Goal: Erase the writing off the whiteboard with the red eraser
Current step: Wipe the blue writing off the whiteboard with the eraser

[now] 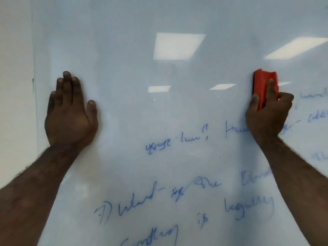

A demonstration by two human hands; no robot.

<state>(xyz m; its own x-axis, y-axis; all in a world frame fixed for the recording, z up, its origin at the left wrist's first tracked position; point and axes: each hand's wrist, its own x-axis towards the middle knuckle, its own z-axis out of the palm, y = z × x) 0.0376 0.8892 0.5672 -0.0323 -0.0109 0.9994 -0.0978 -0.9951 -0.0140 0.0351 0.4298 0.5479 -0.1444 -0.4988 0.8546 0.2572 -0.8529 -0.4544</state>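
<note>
Right hand (268, 112) is gripping the red eraser (264, 87) upright against the whiteboard (124, 68), thumb and fingers wrapping its lower half, with blue writing (159, 146) sitting below and to its right, part of 1 line hidden behind the wrist. Left hand (71, 114) is pressing flat on the board near its left edge, fingers straight. Ceiling-light reflections (177, 46) are glaring across the upper board, which is probably already wiped, though blur makes that uncertain.
</note>
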